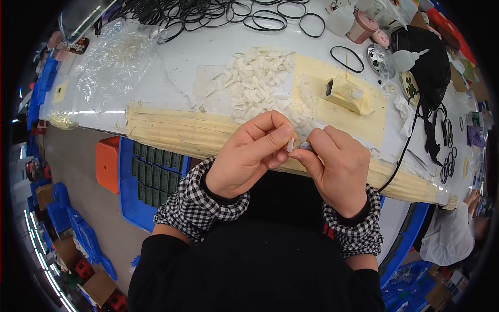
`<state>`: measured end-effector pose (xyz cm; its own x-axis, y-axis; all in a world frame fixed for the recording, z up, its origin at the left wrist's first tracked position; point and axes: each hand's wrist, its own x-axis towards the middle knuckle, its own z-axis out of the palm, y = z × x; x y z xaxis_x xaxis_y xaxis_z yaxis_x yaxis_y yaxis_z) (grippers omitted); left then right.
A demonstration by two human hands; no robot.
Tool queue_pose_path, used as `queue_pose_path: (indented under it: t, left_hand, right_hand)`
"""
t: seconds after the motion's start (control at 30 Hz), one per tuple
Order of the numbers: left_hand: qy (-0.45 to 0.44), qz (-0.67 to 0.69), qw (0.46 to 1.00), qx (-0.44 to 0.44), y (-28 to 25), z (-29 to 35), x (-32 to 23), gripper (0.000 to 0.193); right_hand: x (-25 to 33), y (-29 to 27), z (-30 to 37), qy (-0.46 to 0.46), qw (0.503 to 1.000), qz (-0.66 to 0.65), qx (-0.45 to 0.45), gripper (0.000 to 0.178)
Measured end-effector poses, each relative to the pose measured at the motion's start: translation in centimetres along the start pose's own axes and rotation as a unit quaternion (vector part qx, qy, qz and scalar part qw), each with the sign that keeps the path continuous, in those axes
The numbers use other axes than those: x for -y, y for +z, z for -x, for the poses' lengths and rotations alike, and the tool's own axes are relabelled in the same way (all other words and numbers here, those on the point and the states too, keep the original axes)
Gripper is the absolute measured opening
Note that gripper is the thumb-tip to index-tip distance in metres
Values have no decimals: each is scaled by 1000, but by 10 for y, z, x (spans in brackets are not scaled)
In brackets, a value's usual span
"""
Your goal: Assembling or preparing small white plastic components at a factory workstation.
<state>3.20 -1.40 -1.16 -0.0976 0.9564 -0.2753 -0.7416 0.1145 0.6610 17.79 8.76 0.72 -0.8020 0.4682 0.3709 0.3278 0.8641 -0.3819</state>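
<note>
Close work at mid-frame

In the head view, the left hand [249, 153] pinched one small white piece [291, 145] at centre; the right hand [339, 165] gripped one small grey piece [305, 146]. Fingers hid much of both. Above lay white strips [260, 78], too heaped to count, partly blocked by the left hand. Black loops [265, 21] crowded the top edge; one clear bag [114, 65] lay upper left.

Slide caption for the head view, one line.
Left hand pinches a small white piece, right hand a small grey piece; heap of white pieces beyond.
</note>
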Motion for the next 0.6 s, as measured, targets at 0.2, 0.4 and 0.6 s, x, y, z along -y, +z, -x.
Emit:
queue_pose_path:
  t: [0.2,0.4,0.6]
  left_hand:
    - [53,-105,989,-92,5,1,-2,16]
    - [81,-159,975,-131,4,1,-3,14]
    - [84,-130,975,-162,4,-3,-3,14]
  right_hand:
    - [-8,-1,1,29,997,-63,-16,31]
    - [-21,0,8,132,984,-110,-52,13]
    - [-25,1,13,135,985,-102,-36,11]
